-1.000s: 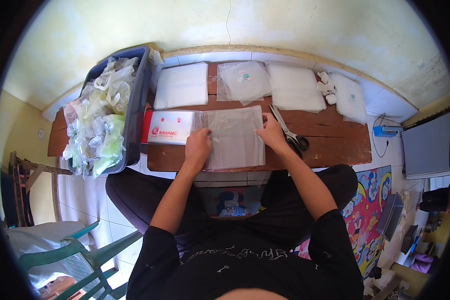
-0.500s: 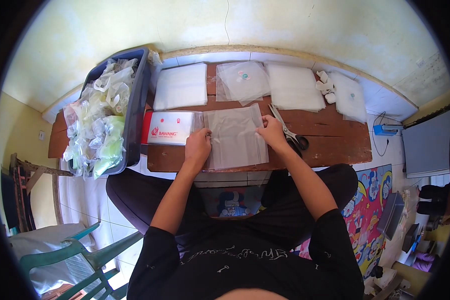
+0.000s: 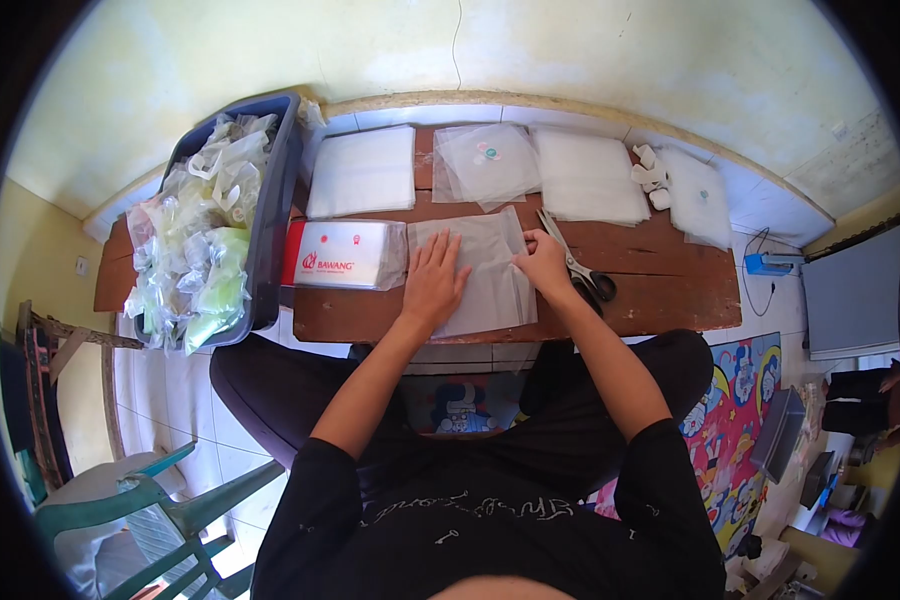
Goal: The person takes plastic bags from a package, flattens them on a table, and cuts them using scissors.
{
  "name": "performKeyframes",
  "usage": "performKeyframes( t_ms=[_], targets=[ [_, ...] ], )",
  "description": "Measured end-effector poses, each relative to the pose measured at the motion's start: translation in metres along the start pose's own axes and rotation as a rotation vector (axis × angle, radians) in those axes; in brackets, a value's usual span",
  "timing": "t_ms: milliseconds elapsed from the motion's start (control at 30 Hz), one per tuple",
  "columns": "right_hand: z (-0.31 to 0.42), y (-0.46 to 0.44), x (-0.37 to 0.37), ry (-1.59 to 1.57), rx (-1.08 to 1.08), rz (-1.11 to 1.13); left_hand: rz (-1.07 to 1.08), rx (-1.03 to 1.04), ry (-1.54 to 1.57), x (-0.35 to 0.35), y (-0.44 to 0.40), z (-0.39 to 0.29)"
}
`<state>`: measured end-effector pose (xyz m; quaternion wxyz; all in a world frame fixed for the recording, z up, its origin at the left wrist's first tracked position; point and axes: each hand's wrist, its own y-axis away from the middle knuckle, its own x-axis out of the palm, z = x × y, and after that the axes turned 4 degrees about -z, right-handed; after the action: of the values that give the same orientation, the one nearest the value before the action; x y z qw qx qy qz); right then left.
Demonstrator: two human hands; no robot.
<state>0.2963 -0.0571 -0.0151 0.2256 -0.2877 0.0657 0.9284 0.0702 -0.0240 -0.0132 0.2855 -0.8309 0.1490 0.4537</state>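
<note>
A clear plastic bag (image 3: 490,285) lies flat on the brown wooden table (image 3: 660,270) in front of me. My left hand (image 3: 435,280) rests flat on its left half, fingers stretched out. At the bag's right edge, my right hand (image 3: 542,262) pinches the plastic between thumb and fingers. Black-handled scissors (image 3: 580,265) lie just right of that hand, blades pointing away. Left of the bag is a red and white pack marked BAWANG (image 3: 340,255).
A dark tub (image 3: 282,180) full of crumpled plastic bags (image 3: 210,220) stands at the left. Along the back lie stacks of clear bags (image 3: 362,172), (image 3: 590,172), printed bags (image 3: 485,160) and white bundled strips (image 3: 651,172). A green chair (image 3: 160,510) stands at lower left.
My left hand has moved right from the bag's left edge and now lies flat on the plastic, fingers spread. My right hand stays at the right edge.
</note>
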Motion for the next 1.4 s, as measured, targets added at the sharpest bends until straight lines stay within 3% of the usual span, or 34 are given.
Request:
performKeyframes(
  t_ms=[400,1200,1300,1367,1400],
  targets=[
    [-0.01,-0.024,0.015,-0.104,0.034,-0.073,0.048,-0.024,-0.008,0.016,-0.014,0.004],
    [-0.007,-0.018,0.009,0.03,-0.063,-0.132,0.083,0.003,-0.118,0.024,0.0,0.007],
    [-0.001,-0.017,0.005,0.037,-0.023,-0.095,0.083,-0.008,-0.092,0.022,0.001,0.007],
    [0.005,-0.016,0.002,-0.197,0.198,0.029,0.081,-0.016,-0.067,0.018,-0.001,0.004],
    [0.005,-0.015,0.002,-0.197,0.2,0.029,0.067,-0.017,-0.051,0.014,-0.001,0.001]
  ],
)
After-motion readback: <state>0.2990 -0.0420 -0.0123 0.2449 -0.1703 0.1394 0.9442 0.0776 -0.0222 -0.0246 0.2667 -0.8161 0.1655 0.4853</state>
